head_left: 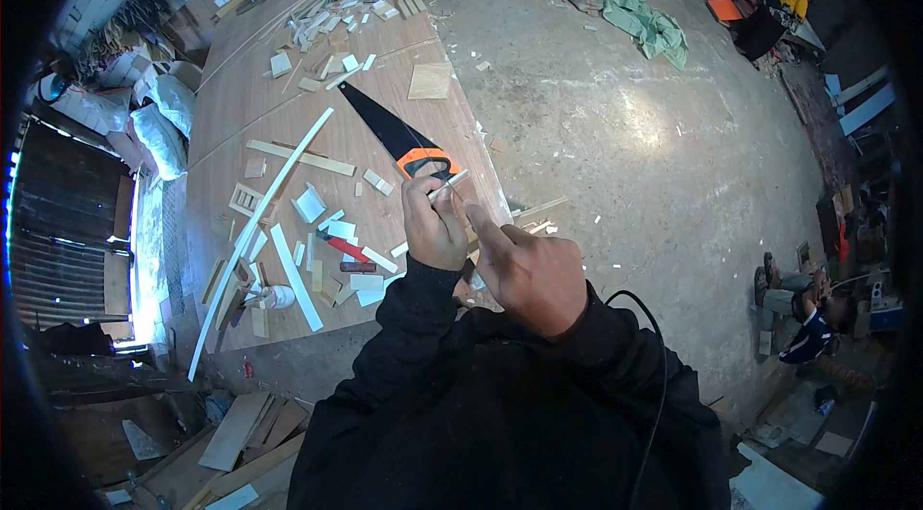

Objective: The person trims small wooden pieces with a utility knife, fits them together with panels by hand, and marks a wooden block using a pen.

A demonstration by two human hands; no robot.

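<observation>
My left hand [435, 226] is closed around a small pale strip of wood [450, 185], its end sticking out past the thumb. Close beside it, my right hand [531, 272] has its fingers curled and the index finger reaching toward the strip. Whatever the right hand may hold is hidden. Just beyond my left hand lies a handsaw [380, 121] with a black blade and an orange handle. A red-handled tool [341, 246] and a short dark red piece [358, 267] rest left of my hands among wood offcuts.
The wooden table [226, 125] carries a long pale strip [258, 212], a square board [429, 81], a white bottle [279, 297] and several offcuts. White sacks [159, 135] stand at the left. A green cloth [642, 15] lies on the floor. Another person [812, 313] sits far right.
</observation>
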